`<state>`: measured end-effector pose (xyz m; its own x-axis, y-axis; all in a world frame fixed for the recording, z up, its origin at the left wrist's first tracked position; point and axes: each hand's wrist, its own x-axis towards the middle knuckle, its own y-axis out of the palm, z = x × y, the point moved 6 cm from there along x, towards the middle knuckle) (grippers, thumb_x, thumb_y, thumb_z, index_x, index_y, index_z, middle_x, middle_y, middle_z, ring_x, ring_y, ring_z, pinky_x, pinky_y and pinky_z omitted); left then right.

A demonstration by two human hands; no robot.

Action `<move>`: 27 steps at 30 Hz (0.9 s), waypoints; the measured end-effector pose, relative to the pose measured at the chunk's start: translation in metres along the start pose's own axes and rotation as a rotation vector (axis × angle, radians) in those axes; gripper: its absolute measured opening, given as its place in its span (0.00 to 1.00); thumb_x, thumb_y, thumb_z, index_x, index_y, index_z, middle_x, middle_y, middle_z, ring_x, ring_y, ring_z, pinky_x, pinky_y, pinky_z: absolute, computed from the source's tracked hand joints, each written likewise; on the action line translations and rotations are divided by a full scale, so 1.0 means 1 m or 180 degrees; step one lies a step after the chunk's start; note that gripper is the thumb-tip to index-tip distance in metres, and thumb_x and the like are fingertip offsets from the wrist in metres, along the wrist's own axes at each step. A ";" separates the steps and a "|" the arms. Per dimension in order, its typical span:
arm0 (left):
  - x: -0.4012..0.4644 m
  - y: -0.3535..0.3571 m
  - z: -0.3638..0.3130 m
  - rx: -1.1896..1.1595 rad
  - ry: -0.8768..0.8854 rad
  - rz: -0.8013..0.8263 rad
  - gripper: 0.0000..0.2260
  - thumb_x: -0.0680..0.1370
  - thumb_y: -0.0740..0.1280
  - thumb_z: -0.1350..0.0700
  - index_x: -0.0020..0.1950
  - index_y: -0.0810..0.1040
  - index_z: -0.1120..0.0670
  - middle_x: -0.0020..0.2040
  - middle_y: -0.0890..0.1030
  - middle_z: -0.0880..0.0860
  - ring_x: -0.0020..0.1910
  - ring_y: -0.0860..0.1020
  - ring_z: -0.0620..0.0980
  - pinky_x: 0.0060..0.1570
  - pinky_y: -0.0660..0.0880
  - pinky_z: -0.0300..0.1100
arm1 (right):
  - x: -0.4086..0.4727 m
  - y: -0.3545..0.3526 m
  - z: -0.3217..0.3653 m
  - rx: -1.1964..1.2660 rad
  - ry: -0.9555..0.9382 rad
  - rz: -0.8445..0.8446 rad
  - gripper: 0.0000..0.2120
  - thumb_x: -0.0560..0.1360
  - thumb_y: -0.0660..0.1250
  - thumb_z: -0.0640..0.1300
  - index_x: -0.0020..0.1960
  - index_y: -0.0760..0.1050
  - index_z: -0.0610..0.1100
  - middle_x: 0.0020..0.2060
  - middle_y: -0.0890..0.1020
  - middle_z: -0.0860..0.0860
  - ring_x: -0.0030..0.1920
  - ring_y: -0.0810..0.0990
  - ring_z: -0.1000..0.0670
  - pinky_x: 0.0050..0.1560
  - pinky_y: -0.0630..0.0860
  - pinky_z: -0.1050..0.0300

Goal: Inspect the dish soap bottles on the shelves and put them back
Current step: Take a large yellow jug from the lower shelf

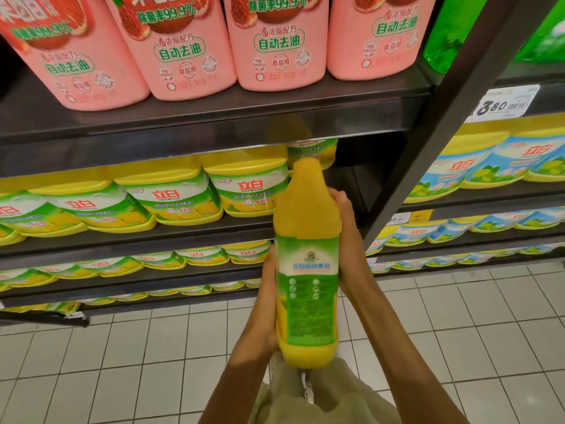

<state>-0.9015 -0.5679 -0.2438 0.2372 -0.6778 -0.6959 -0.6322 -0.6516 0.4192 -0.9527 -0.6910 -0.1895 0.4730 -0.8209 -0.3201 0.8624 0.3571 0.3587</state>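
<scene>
I hold a yellow dish soap bottle (307, 261) upright in front of the shelves, its green back label facing me. My left hand (265, 313) grips its lower left side near the base. My right hand (347, 240) wraps its upper right side at the shoulder. Behind the bottle's cap, the second shelf (183, 237) has a dark gap to the right of a row of matching yellow bottles (244, 185). One more yellow bottle (315, 148) stands at the back of that gap.
Large pink bottles (180, 47) fill the top shelf. Lower shelves hold more yellow bottles. A dark upright post (434, 139) divides this bay from the right bay with blue-labelled yellow bottles (477, 166) and a price tag (504, 104). The floor is white tile (153, 362).
</scene>
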 end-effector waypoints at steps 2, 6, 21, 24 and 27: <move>0.005 0.009 -0.011 -0.0203 0.0101 0.0126 0.25 0.79 0.52 0.37 0.61 0.77 0.52 0.52 0.84 0.56 0.47 0.84 0.52 0.41 0.82 0.46 | -0.005 0.004 0.006 0.0131 0.0088 0.0275 0.37 0.74 0.60 0.67 0.72 0.67 0.42 0.63 0.78 0.38 0.62 0.78 0.40 0.64 0.75 0.41; 0.005 0.009 -0.018 -0.0103 0.0218 -0.0066 0.29 0.73 0.56 0.35 0.65 0.76 0.51 0.57 0.83 0.57 0.55 0.82 0.57 0.52 0.79 0.51 | -0.005 0.001 0.017 -0.0402 -0.0033 0.0365 0.40 0.61 0.78 0.58 0.68 0.70 0.45 0.56 0.83 0.44 0.56 0.83 0.42 0.54 0.81 0.45; 0.007 0.000 -0.032 0.0305 0.0255 0.0084 0.28 0.67 0.64 0.37 0.61 0.79 0.52 0.56 0.83 0.60 0.55 0.81 0.60 0.57 0.76 0.59 | -0.006 -0.030 0.012 0.0620 0.0371 0.0771 0.26 0.75 0.58 0.57 0.69 0.71 0.45 0.63 0.80 0.43 0.63 0.79 0.41 0.58 0.79 0.45; 0.000 -0.003 -0.039 0.0401 0.0356 -0.0083 0.30 0.65 0.68 0.39 0.63 0.78 0.54 0.55 0.83 0.60 0.55 0.81 0.61 0.60 0.74 0.61 | -0.001 -0.042 0.014 -0.0028 0.0341 0.0516 0.26 0.72 0.64 0.60 0.65 0.75 0.47 0.57 0.83 0.45 0.59 0.82 0.42 0.49 0.82 0.51; -0.007 -0.005 -0.051 0.0569 0.0632 -0.0198 0.35 0.60 0.74 0.44 0.62 0.75 0.59 0.55 0.83 0.60 0.52 0.82 0.59 0.55 0.78 0.56 | 0.000 -0.045 0.005 -0.0086 0.0370 0.0308 0.26 0.70 0.67 0.58 0.65 0.75 0.47 0.56 0.84 0.45 0.54 0.84 0.44 0.48 0.83 0.50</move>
<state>-0.8620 -0.5771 -0.2114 0.4085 -0.7033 -0.5818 -0.7278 -0.6357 0.2574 -0.9925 -0.7090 -0.2009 0.5706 -0.7254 -0.3850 0.8156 0.4453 0.3696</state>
